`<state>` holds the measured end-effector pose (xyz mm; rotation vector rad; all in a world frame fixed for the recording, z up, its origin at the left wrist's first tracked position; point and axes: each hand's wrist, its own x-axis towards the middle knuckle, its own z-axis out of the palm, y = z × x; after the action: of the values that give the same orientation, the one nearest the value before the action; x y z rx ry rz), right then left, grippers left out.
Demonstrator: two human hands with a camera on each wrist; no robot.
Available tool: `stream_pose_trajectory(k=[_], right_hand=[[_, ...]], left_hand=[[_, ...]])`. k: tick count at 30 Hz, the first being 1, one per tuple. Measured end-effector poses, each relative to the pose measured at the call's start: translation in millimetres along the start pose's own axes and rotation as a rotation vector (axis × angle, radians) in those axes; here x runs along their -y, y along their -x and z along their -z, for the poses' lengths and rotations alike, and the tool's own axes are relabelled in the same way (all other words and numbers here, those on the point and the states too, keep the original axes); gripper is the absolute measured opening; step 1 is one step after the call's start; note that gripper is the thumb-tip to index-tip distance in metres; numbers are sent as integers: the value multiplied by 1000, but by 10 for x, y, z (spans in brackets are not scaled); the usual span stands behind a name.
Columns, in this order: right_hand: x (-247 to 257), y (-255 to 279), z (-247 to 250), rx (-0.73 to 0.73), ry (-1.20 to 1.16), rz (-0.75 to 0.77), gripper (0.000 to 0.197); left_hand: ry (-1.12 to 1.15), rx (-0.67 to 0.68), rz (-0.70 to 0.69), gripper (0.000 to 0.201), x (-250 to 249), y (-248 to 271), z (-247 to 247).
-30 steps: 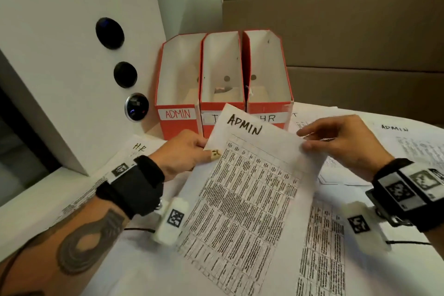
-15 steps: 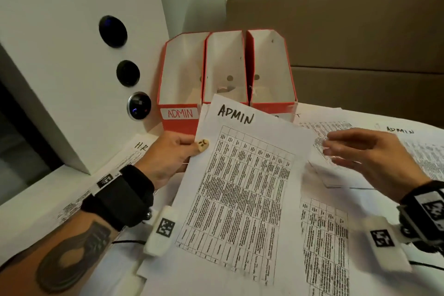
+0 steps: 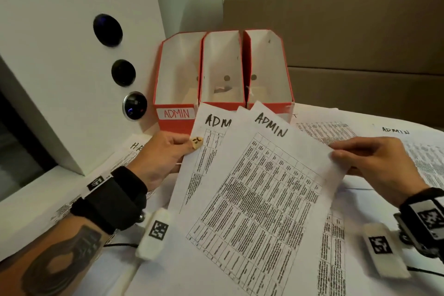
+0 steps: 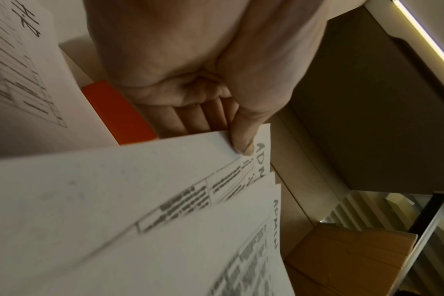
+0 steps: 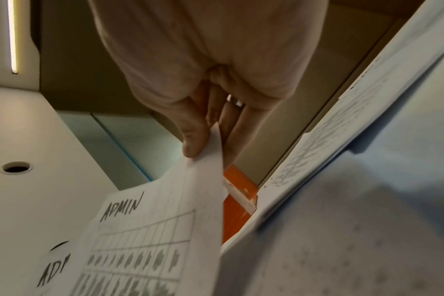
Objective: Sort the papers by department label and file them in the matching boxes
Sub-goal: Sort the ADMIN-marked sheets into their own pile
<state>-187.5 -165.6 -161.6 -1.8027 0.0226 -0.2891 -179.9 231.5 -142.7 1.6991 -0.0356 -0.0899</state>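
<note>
My left hand (image 3: 168, 154) pinches the left edge of an ADMIN-labelled sheet (image 3: 206, 142), thumb on top; the left wrist view shows the same hand (image 4: 241, 140) with its thumb on that sheet (image 4: 114, 190). My right hand (image 3: 360, 158) pinches the right edge of a second ADMIN sheet (image 3: 264, 187), which lies over the first; the right wrist view shows this hand (image 5: 203, 140) with thumb and fingers on its sheet (image 5: 152, 230). Three red file boxes stand behind: the left box (image 3: 175, 113) reads ADMIN, while the held sheets hide the labels of the middle box (image 3: 222, 79) and right box (image 3: 266, 79).
More printed sheets cover the table, among them an HR sheet (image 3: 134, 149) at the left and another ADMIN sheet (image 3: 396, 132) at the far right. A white cabinet (image 3: 60, 55) with round dark buttons stands at the left. Brown cardboard (image 3: 360, 31) forms the back wall.
My right hand let go of the first ADMIN sheet, reached right, and now brings a second ADMIN sheet over the one my left hand keeps holding.
</note>
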Motion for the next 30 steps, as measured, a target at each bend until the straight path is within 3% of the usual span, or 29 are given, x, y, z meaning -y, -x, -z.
stream_pose_trajectory(k=[8,12,15,18,21,24,27,30], right_hand=[[-35,21,-80,181,-97,-32,37],[-91,15,-30,188,-68,6,41],[-157,-36,95,154,-114,-58,46],[-133,-42,112,188,-187,-154,36],[-58,-76,-12,162,28,-160,14],[16,-187,-162,132,169,-122,26],[105,-249,-254,195,108,-108,40],[160,-259,-261,211,22,-72,37]], left_hand=[[22,92,-26,36,0,13,-140],[0,28,-67,37,4,-4,-121],[25,-60,-77,35,-17,7,-76],[46,-98,-85,34,-26,13,-69],[35,-61,-90,36,-18,12,-124],[12,-16,-108,40,-25,14,-203],[17,-14,-129,42,-40,16,-260],[43,-54,-130,46,-48,15,-268]])
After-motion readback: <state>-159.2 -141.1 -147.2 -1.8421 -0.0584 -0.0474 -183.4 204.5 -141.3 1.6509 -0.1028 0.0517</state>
